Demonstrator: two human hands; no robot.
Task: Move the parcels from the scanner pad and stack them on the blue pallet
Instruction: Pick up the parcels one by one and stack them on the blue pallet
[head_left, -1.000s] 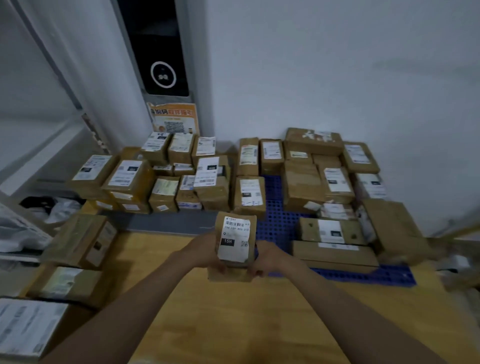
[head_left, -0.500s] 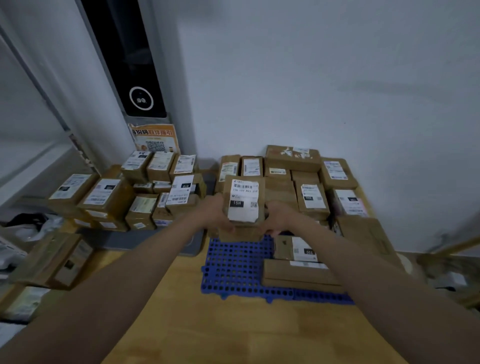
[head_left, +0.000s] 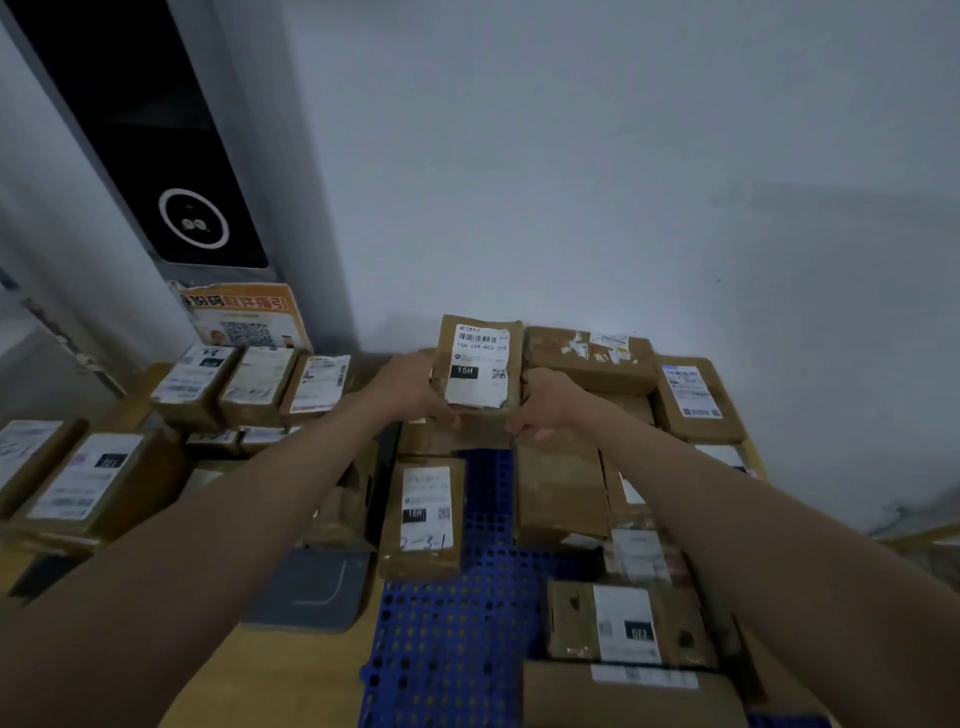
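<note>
Head view. A parcel (head_left: 479, 368) with a white label marked "15H" is held between both hands at the far end of the pallet (head_left: 452, 639), above the rear row of stacked parcels and close to the wall (head_left: 623, 182). The left hand (head_left: 415, 387) grips its left edge, fingers curled under the near corner; the right hand (head_left: 543, 402) grips its right edge in the same manner, fingers curled round the lower corner. Whether the parcel's underside touches the boxes below cannot be told, as the hands and the parcel itself hide the contact.

Both forearms cross the frame and cover part of the pallet's contents. The boxes at the lower right are blurred, and the nearest one is cut off by the frame's lower edge. A labelled box (head_left: 423, 514) stands on the pallet's left side, just beside the grey scanner pad (head_left: 311, 592), which lies on the desk (head_left: 270, 691).

To the left of the pallet, further parcels (head_left: 249, 384) sit in rows; their labels are too blurred to read. Behind them stands a dark kiosk (head_left: 171, 171) with a ringed lens, and an orange notice (head_left: 241, 319) leans at its base.
</note>
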